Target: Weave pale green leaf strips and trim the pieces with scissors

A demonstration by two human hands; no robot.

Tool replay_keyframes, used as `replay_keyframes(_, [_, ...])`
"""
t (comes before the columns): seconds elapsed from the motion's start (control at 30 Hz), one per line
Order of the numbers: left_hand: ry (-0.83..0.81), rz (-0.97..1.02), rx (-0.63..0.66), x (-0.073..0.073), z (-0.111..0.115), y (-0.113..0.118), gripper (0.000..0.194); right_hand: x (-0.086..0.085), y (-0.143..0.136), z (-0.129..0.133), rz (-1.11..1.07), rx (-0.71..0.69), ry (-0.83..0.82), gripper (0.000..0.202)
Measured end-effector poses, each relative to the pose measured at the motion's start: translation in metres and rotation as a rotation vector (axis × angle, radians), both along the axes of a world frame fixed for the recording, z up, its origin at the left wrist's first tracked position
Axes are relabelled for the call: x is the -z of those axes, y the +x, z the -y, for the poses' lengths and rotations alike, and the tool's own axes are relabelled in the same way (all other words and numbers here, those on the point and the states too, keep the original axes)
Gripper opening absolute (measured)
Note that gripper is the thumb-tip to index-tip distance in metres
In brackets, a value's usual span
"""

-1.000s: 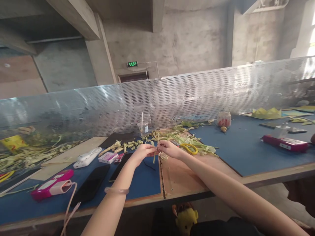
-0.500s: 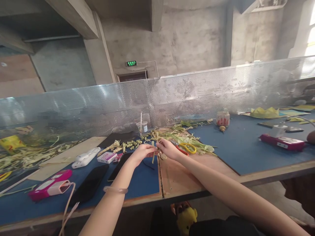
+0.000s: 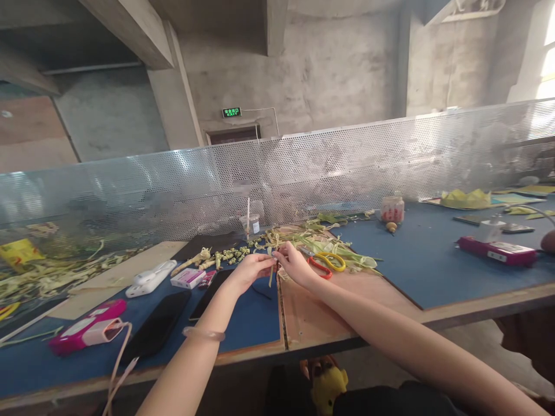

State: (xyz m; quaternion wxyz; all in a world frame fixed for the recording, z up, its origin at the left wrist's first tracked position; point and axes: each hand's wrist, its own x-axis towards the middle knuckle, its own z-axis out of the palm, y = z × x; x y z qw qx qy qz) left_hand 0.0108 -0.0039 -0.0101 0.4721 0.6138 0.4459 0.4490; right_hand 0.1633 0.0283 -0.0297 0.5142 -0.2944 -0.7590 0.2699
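Note:
In the middle of the view, my left hand [image 3: 255, 270] and my right hand [image 3: 295, 266] meet just above the table's near part. A narrow pale green leaf strip [image 3: 271, 276] hangs from the pinched fingers of my left hand. My right hand is closed with its fingertips on a thin dark cord [image 3: 277, 269] beside the strip; the exact grip is too small to make out. Right of my right hand lie scissors with orange and yellow handles [image 3: 319, 275]. Dried leaf strips [image 3: 303, 238] are heaped behind both hands, and small knotted green pieces [image 3: 234, 254] lie to their left.
On the left are black phones [image 3: 158, 323], a white device [image 3: 151, 278], a small box [image 3: 188, 278] and a magenta device [image 3: 89, 326] with a cable. A perforated metal screen [image 3: 303, 173] runs along the back. A jar [image 3: 392, 208] stands at right.
My right hand's fingers have curled in closer to my left hand, and the dark cord shows less. The scissors' orange handle is more exposed. Otherwise the table looks the same.

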Motion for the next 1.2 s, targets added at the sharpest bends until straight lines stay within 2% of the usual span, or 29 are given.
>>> replay_keyframes(0.2, [-0.014,0.071,0.027,0.001,-0.001,0.001,0.02,0.0,-0.001,0.002,-0.126,-0.07,0.0,0.018])
replay_keyframes(0.43, [-0.026,0.092,0.035,-0.001,0.0,0.0,0.022,-0.003,-0.003,0.005,-0.236,-0.101,-0.015,0.023])
replay_keyframes(0.63, [-0.041,0.104,0.026,-0.002,0.001,-0.001,0.025,-0.001,-0.003,-0.003,-0.183,-0.121,-0.002,0.021])
replay_keyframes(0.83, [-0.059,0.138,-0.002,0.0,-0.003,-0.003,0.021,-0.006,0.002,0.001,-0.103,-0.079,-0.036,0.029])
replay_keyframes(1.07, [-0.081,0.237,-0.038,0.002,-0.008,-0.009,0.021,-0.006,0.004,-0.001,-0.095,-0.19,-0.061,0.031])
replay_keyframes(1.2, [-0.096,0.253,-0.04,0.002,-0.009,-0.01,0.022,-0.005,0.004,-0.006,-0.07,-0.171,-0.004,0.028])
